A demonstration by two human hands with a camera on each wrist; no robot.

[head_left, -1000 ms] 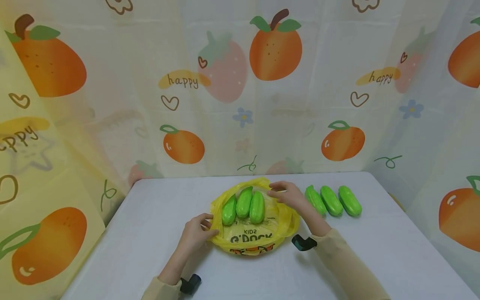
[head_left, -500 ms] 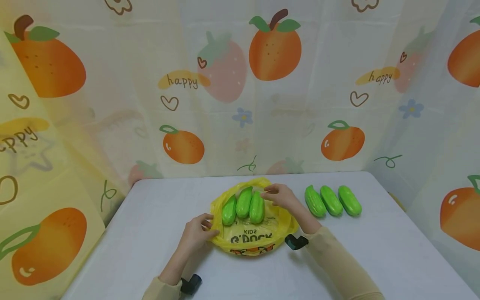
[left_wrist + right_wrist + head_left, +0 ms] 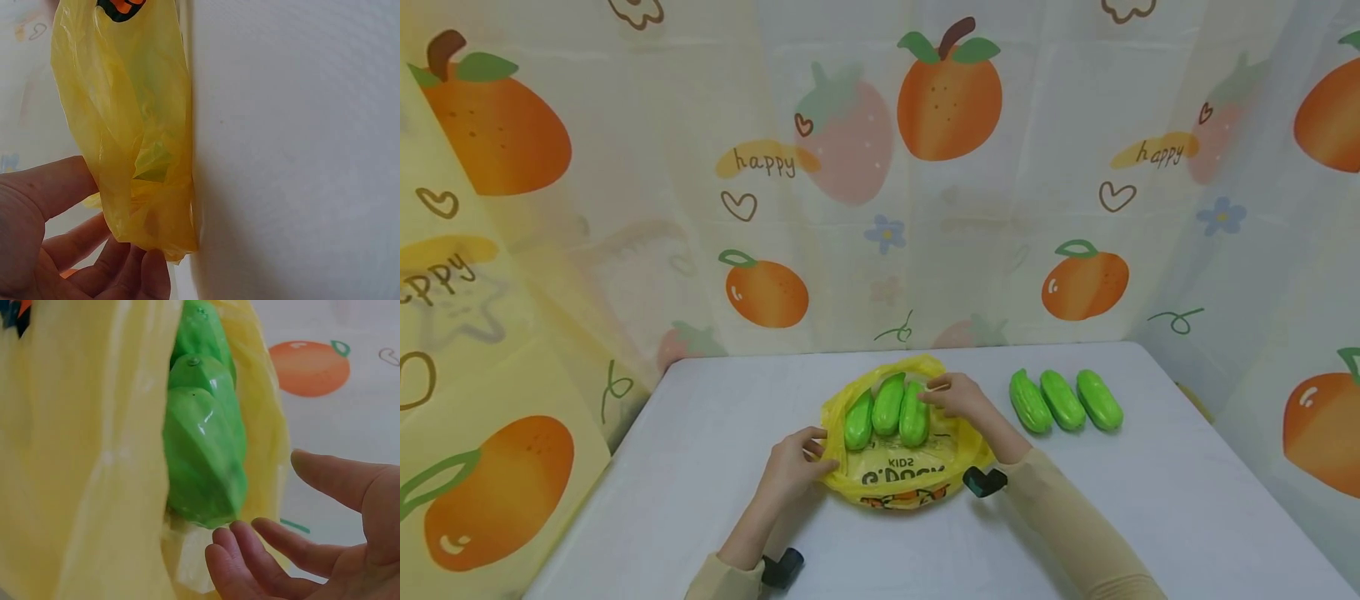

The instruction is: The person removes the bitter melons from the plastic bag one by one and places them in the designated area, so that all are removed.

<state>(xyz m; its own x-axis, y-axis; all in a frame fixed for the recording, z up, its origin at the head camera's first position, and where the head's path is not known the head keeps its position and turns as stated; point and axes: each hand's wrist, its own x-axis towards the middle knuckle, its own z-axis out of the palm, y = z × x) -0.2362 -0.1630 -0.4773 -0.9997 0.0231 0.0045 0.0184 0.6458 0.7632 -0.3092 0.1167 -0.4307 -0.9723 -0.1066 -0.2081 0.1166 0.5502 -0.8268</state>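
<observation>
A yellow plastic bag (image 3: pixel 958 446) lies with its mouth spread at the middle of the table, three glossy green cucumber-like vegetables (image 3: pixel 887 406) side by side in it. At its left edge my left hand (image 3: pixel 793 462) touches the plastic; the left wrist view shows the thumb (image 3: pixel 59 184) at the rim and the fingers (image 3: pixel 115 265) loosely bent beneath. My right hand (image 3: pixel 958 396) reaches over the right rim, fingers extended and apart. Its fingertips (image 3: pixel 240 534) are close to the end of the nearest vegetable (image 3: pixel 203 459); contact is hard to tell.
Three more green vegetables (image 3: pixel 1063 402) lie in a row on the white table (image 3: pixel 1150 500), right of the bag. A fruit-printed curtain (image 3: pixel 880 275) hangs behind the table and along its sides. Each wrist carries a small black device.
My right hand has moved left and slightly down, from the bag's right rim to beside the rightmost vegetable inside. My left hand and the vegetables stay in place.
</observation>
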